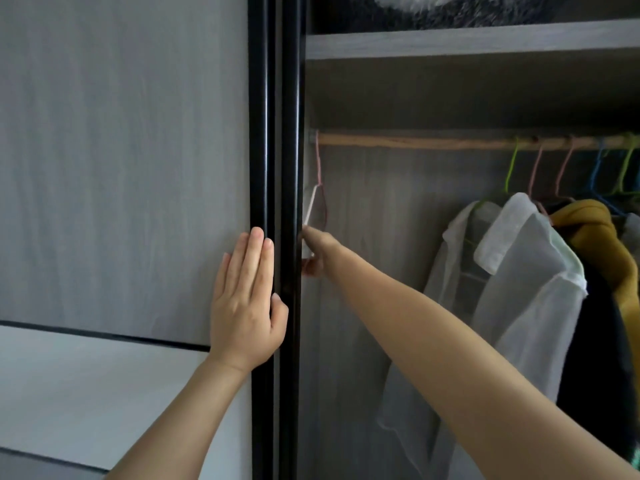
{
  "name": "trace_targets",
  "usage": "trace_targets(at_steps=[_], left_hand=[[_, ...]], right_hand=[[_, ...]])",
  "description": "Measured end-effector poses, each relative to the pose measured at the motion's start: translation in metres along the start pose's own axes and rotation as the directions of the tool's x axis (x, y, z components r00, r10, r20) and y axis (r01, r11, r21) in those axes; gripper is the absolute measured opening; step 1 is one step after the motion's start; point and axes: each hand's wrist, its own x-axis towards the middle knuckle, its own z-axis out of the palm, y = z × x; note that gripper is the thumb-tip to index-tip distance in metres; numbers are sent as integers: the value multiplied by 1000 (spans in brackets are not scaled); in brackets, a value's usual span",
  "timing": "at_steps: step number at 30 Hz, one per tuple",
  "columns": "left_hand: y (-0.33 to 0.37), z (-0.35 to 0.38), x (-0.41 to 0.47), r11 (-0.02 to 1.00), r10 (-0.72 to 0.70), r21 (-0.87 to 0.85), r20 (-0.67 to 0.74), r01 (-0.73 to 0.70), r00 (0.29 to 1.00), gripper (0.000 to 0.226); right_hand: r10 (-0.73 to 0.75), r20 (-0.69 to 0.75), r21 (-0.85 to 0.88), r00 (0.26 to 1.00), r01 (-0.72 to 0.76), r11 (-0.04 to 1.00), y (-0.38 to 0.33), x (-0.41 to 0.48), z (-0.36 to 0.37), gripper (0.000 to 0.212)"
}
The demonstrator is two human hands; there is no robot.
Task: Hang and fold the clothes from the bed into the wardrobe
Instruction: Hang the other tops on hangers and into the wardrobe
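My left hand lies flat with straight fingers on the grey sliding door, its thumb against the black door edge. My right hand reaches into the open wardrobe at the far left end of the wooden rail. Its fingers hold the lower part of an empty pink and white hanger that hangs from the rail; the door frame partly hides the hand. A sheer white shirt hangs further right.
Several coloured hangers carry a mustard garment and dark clothes at the right end of the rail. A grey shelf above holds something furry. The rail between the empty hanger and the white shirt is bare.
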Motion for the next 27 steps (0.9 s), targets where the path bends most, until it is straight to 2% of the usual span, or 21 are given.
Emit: trace_targets(at_steps=[2,6,8,14,19,21,24,25,27], left_hand=[[-1,0,0,1000,0,-3,2,0,1000,72],[-2,1,-1,1000,-2,-6,4,2,1000,71],[-2,1,0,1000,1,-9,2,-1,1000,70],[-3,1,-1,1000,2,5,-13,-2,1000,70],[10,-8,-2,995,-58,87,0,57,998,60],[35,-14,-13,991,-64,113,-16,65,998,54],[94,-17,-35,999,-6,51,77,2,997,52],[111,-14,-40,999,20,33,122,-24,992,53],[156,-9,-52,999,53,-2,201,-54,978,60]], right_hand=[[-31,-91,-43,995,27,999,-8,1,-3,13],[-191,-197,-75,962,179,981,-27,-5,-21,18],[-207,-211,-120,955,185,975,-33,-17,-34,16],[-119,-153,-254,981,78,964,-18,-47,-84,10],[-48,-93,-380,994,9,925,-8,-107,-164,17],[-45,-43,-406,998,24,914,-8,-142,-200,18],[-50,28,-448,998,58,892,-1,-203,-256,51],[-37,53,-445,998,56,894,2,-220,-271,54],[-20,82,-464,996,56,884,15,-265,-306,46]])
